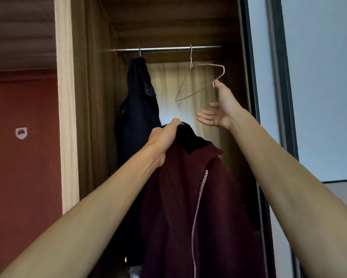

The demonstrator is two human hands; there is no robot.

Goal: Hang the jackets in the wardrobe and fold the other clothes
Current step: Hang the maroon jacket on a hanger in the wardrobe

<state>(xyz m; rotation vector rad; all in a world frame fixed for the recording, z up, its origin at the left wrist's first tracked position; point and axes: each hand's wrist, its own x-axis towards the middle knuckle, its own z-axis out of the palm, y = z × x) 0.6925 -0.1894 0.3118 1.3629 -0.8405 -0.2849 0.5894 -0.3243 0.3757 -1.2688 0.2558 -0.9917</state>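
Maroon zip jacket [188,197] hangs in front of the open wardrobe [92,97], held up by its dark-lined collar in the left hand [164,135], whose fingers curl tightly over the fabric; the silver zip runs down the front and the garment is below the rail, not on a hanger. The right hand [220,109] reaches up with fingers spread and relaxed, one fingertip touching the lower right corner of an empty wire hanger [196,90] that hooks over the metal rail [168,48]. To the left on the same rail, a dark jacket [138,109] hangs from its own hook, against a pale curtain-like backing [168,87]. A red wall [22,157] stands left of the wardrobe.
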